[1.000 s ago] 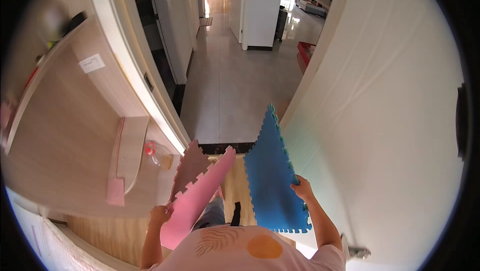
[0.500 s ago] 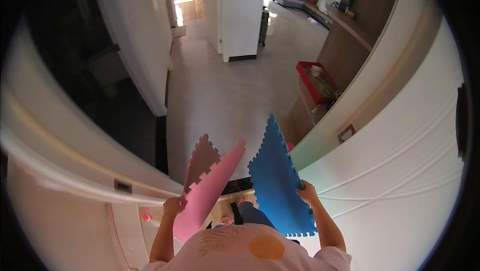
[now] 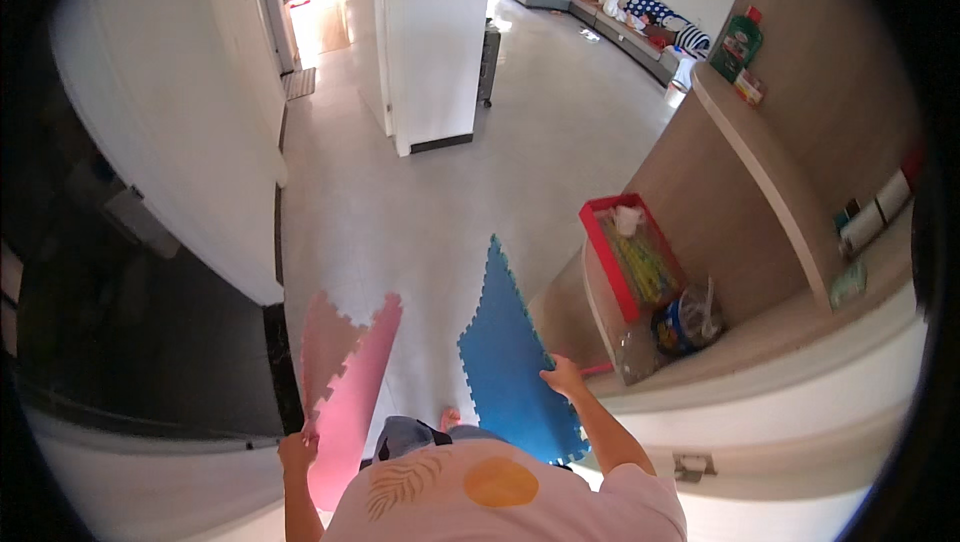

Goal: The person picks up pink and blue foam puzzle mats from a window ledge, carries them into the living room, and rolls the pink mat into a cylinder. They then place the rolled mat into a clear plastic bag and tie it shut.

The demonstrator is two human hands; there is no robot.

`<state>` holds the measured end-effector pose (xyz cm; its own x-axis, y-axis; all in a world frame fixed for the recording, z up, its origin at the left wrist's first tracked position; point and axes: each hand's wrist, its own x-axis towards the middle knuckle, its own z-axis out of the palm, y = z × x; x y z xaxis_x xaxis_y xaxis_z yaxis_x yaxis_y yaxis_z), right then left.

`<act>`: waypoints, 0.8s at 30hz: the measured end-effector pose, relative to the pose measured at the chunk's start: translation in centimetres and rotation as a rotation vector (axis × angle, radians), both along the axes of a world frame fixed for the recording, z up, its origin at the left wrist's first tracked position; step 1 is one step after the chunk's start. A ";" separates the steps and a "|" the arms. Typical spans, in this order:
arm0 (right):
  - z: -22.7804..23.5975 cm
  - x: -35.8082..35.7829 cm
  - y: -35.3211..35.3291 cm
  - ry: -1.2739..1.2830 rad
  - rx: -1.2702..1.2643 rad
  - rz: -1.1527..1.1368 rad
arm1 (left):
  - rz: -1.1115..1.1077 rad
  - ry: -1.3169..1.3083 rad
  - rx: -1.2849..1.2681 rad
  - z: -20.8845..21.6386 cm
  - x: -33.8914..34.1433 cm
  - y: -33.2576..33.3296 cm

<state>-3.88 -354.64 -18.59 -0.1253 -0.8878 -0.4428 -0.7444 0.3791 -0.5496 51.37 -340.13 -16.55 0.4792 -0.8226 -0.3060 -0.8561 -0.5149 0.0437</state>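
Left grip [image 3: 298,450]: pinching the pink mat [image 3: 352,422]; it hangs to the right, long axis forward, leaning right.
Right grip [image 3: 566,378]: curled on the blue mat [image 3: 512,357]; it hangs to the left, far corner pointing forward-left along its long axis.
Red tray [image 3: 607,257]: ahead-right of the right grip; a wide swing might knock it.
Mats: single-edge holds might slip.

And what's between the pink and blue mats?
The head view shows grey floor between the pink mat and blue mat, with a foot and trousers lower down.
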 end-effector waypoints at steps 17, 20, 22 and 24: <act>-1.7 -1.5 -30.8 0.201 0.079 -0.377 | -0.304 0.105 0.369 -11.7 -0.2 -51.1; -1.5 -2.1 -35.1 0.216 0.092 -0.445 | -0.457 0.076 0.370 -11.9 -2.5 -62.6; -2.5 -3.3 -37.6 0.215 0.089 -0.504 | -0.483 0.097 0.358 -11.5 -5.4 -69.8; -4.0 -4.7 -39.8 0.186 0.084 -0.560 | -0.490 0.077 0.331 -12.6 -7.0 -75.2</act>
